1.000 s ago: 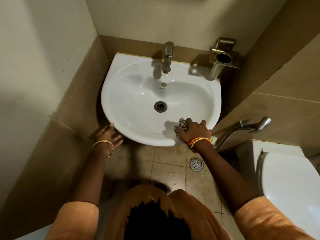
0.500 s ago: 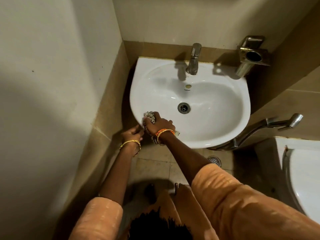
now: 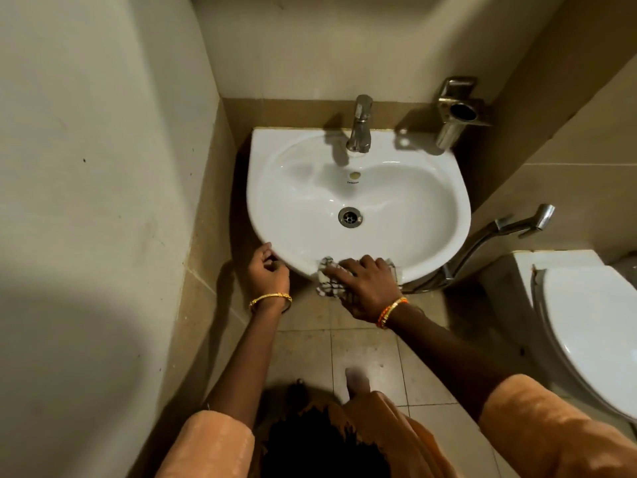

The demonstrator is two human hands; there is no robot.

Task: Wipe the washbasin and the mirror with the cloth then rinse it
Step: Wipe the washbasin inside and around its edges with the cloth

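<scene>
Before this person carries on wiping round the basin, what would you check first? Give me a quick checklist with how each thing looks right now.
1. Cloth under the wiping hand: ok. The right hand presses the checked cloth onto the front rim of the washbasin.
2. Cloth held securely: cannot tell. The palm lies flat over it and part of the cloth hangs over the edge.
3. Other hand out of the wiping path: ok. The left hand rests at the rim's lower left, apart from the cloth.
4. Tap off: ok, no water is seen running.
5. Drain unblocked for rinsing: ok.
6. Mirror ready to wipe: cannot tell, it is out of view.
</scene>
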